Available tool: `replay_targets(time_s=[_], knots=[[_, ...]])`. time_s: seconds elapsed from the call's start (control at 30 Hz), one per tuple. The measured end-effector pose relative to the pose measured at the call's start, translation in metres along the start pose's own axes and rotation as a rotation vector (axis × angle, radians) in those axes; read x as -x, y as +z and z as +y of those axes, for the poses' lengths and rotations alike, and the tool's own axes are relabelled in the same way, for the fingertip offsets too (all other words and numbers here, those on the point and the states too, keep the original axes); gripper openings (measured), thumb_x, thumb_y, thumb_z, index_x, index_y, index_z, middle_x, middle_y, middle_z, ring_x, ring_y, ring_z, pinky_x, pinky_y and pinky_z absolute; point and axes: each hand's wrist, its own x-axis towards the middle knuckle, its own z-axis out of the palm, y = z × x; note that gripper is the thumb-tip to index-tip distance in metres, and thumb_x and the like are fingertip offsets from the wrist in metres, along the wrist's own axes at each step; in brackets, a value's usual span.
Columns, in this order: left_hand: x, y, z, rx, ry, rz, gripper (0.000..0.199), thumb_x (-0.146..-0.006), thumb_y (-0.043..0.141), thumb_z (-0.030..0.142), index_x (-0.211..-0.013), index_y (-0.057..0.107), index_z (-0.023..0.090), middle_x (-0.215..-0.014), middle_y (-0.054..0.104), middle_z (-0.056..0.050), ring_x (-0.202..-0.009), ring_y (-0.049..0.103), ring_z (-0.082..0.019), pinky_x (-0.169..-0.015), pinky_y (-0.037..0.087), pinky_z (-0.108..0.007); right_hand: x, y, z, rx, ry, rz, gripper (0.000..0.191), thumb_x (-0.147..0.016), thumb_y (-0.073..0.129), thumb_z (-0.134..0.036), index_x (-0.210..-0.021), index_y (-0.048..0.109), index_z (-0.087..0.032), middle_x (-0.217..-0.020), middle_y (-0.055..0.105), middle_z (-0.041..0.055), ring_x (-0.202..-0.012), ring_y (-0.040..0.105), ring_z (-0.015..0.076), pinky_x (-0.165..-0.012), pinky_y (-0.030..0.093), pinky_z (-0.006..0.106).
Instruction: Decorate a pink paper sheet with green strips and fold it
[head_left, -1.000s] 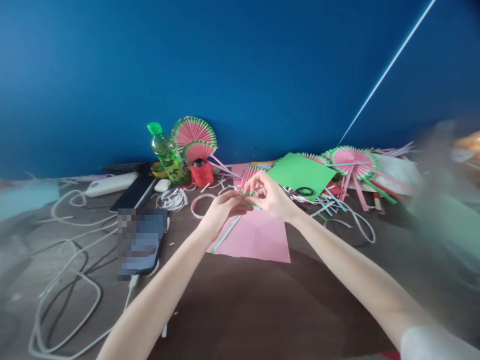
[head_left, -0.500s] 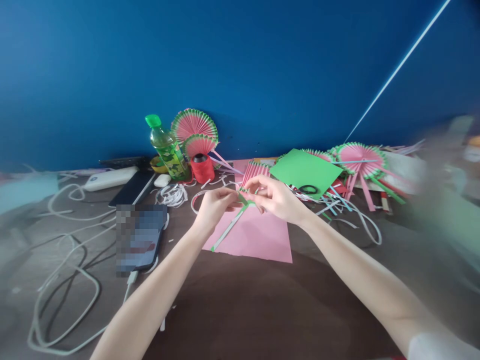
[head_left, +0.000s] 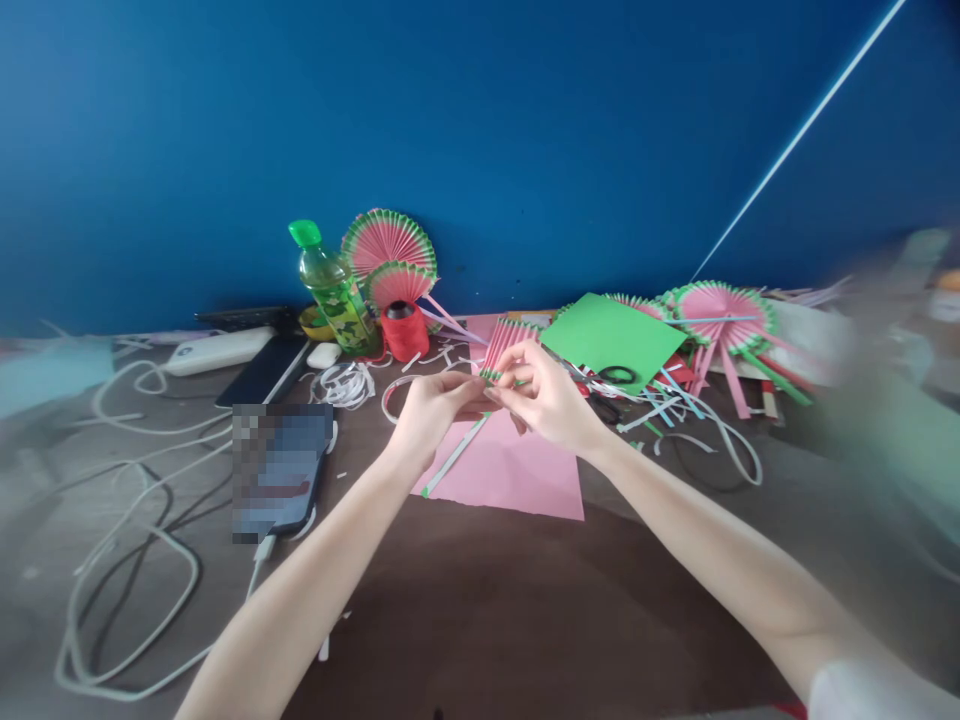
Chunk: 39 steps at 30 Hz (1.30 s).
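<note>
In the middle of the head view, my left hand [head_left: 436, 408] and my right hand [head_left: 541, 392] come together, fingers closed in a pinch. Between their fingertips is the green edge of a pleated pink paper [head_left: 508, 343], whose folds fan out away from me. My fingers cover most of that edge, so any small strip there is hidden. Under my hands a flat pink sheet [head_left: 517, 470] lies on the table. Across its left part runs a narrow white strip with green ends [head_left: 454, 458], leading up toward my fingers.
A red thread spool [head_left: 405, 332], a green-capped bottle [head_left: 339, 305] and finished pleated paper fans [head_left: 386, 245] stand at the back left. On the right are a green sheet [head_left: 611, 340], another fan [head_left: 721, 315] and paper strips. A phone [head_left: 285, 470] and white cables [head_left: 187, 560] lie left.
My fingertips have drawn closer together over the pleated paper's green edge. A green piece seen below them earlier is now mostly out of sight. The view has shifted slightly.
</note>
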Motion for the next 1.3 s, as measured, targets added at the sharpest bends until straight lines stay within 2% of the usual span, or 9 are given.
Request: replay_targets(time_s=[0.13, 0.47, 0.87, 1.07, 1.3], knots=[[0.001, 0.0, 0.001, 0.043, -0.011, -0.022, 0.02, -0.066, 0.066, 0.031, -0.072, 0.065, 0.011, -0.068, 0.07, -0.008, -0.069, 0.067, -0.018, -0.069, 0.052, -0.028, 0.001, 0.001, 0.003, -0.001, -0.033, 0.048, 0.017, -0.079, 0.053, -0.019, -0.087, 0.039, -0.022, -0.071, 0.047, -0.005, -0.049, 0.049, 0.0058, -0.044, 0.041, 0.02], [0.003, 0.003, 0.0, 0.051, -0.009, -0.017, 0.018, -0.069, 0.064, 0.029, -0.072, 0.065, 0.011, -0.069, 0.07, -0.009, -0.071, 0.068, -0.02, -0.072, 0.053, -0.031, 0.0, 0.0, 0.002, 0.014, -0.019, 0.052, 0.019, -0.081, 0.052, -0.027, -0.079, 0.034, -0.023, -0.073, 0.044, -0.0034, -0.051, 0.044, 0.0061, -0.045, 0.039, 0.022], [0.003, 0.004, -0.003, 0.05, 0.003, -0.024, 0.016, -0.071, 0.061, 0.026, -0.074, 0.066, 0.011, -0.072, 0.071, -0.008, -0.07, 0.067, -0.017, -0.074, 0.052, -0.03, 0.0, 0.0, 0.005, -0.022, -0.014, 0.065, 0.02, -0.08, 0.053, -0.024, -0.078, 0.034, -0.022, -0.073, 0.044, -0.004, -0.054, 0.047, 0.0057, -0.046, 0.038, 0.021], [0.005, 0.006, 0.0, 0.051, 0.02, -0.044, 0.017, -0.071, 0.059, 0.025, -0.076, 0.067, 0.011, -0.072, 0.071, -0.008, -0.071, 0.067, -0.017, -0.075, 0.052, -0.03, -0.001, -0.001, 0.005, -0.021, 0.0, 0.059, 0.025, -0.078, 0.058, -0.032, -0.078, 0.034, -0.022, -0.072, 0.043, -0.005, -0.045, 0.043, 0.0038, -0.04, 0.034, 0.02], [0.005, 0.011, -0.001, -0.049, 0.079, 0.071, 0.012, -0.069, 0.062, 0.022, -0.07, 0.066, 0.011, -0.07, 0.07, -0.006, -0.067, 0.066, -0.015, -0.075, 0.052, -0.029, -0.001, 0.002, 0.004, 0.022, 0.005, 0.114, 0.02, -0.079, 0.054, -0.025, -0.077, 0.035, -0.022, -0.071, 0.044, -0.0044, -0.052, 0.045, 0.0055, -0.044, 0.036, 0.02]])
